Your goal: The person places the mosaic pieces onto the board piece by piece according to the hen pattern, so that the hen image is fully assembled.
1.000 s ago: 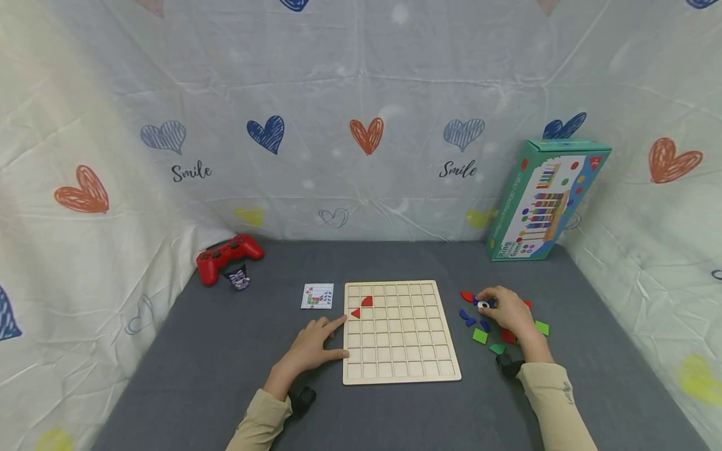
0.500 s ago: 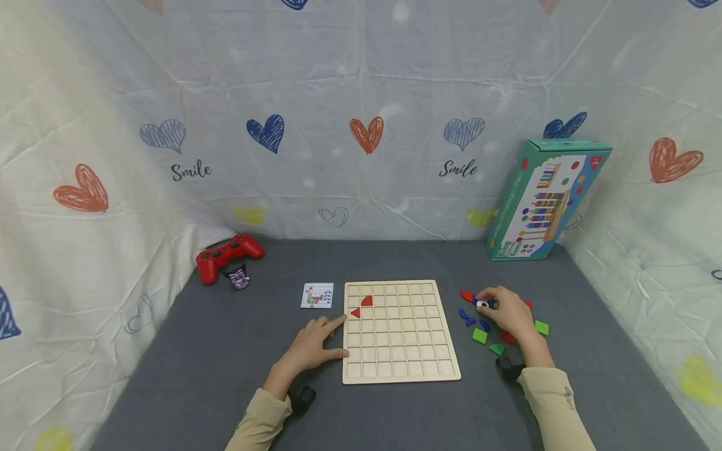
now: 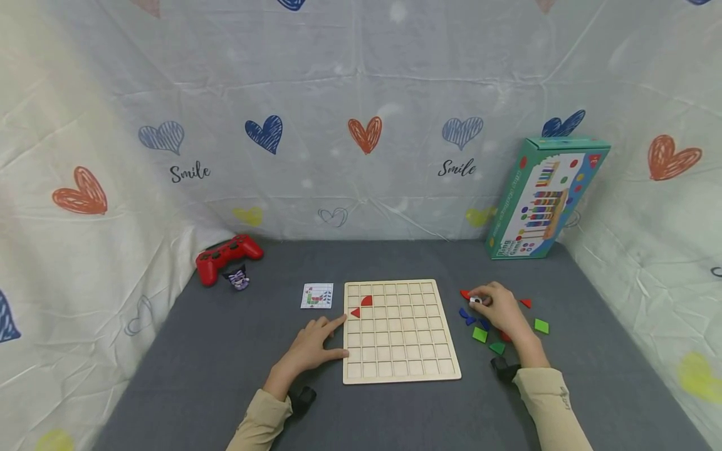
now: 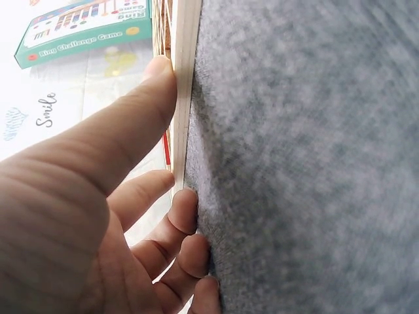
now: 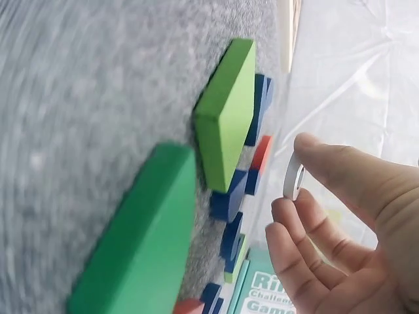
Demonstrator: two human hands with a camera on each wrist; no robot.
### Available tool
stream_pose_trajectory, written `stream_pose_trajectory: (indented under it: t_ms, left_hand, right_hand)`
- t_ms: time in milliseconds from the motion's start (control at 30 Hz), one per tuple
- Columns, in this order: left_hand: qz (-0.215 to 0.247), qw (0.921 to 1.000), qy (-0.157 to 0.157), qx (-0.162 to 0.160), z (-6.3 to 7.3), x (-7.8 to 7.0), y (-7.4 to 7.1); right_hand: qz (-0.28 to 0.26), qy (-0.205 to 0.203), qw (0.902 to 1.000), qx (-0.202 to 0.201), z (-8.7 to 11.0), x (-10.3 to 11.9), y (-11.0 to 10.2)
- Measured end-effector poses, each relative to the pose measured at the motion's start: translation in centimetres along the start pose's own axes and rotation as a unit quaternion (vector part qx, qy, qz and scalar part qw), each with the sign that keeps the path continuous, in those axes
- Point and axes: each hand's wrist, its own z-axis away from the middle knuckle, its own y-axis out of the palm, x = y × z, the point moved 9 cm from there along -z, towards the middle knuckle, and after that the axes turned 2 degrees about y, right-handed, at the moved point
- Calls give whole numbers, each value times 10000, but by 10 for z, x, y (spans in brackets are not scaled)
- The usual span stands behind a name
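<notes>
A pale wooden grid board [image 3: 400,332] lies in the middle of the grey table, with a red quarter-circle piece [image 3: 367,301] and a red triangle [image 3: 356,312] on its upper left squares. My left hand [image 3: 309,344] rests at the board's left edge, thumb and index fingertip against it; in the left wrist view the thumb [image 4: 141,108] lies along the rim. My right hand [image 3: 502,310] pinches a small white disc with a black dot [image 5: 294,176] between thumb and fingers, above the loose pieces right of the board. Part of those pieces is hidden beneath this hand.
Loose blue pieces [image 3: 469,320], a green square [image 3: 479,335], a dark green piece [image 3: 497,347] and another green square [image 3: 541,326] surround the right hand. A printed pattern card [image 3: 317,295] lies left of the board. Farther back are a red game controller [image 3: 228,254] and a teal box [image 3: 547,200].
My right hand has shifted slightly left with the white disc, baring more of a red triangle on its right. The left hand stays at the board's edge.
</notes>
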Motion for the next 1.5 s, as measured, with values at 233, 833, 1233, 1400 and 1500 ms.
stream_pose_trajectory:
  t_ms: [233, 833, 1233, 1400, 1500]
  left_hand:
    - [-48, 10000, -15, -7, 0, 1, 0]
    - [-48, 10000, -10, -1, -1, 1, -1]
    - [-67, 10000, 2, -17, -1, -1, -1]
    - [-69, 10000, -5, -10, -1, 0, -2]
    - [-75, 10000, -14, 0, -1, 0, -2]
  right_hand:
    - [-63, -58, 10000, -35, -2, 7, 5]
    - [-444, -89, 9987, 235, -8, 20, 20]
    - [-562, -297, 9977, 254, -12, 37, 29]
    - [-595, -317, 9973, 284, -13, 44, 33]
    - [-654, -317, 9969, 318, -14, 49, 35]
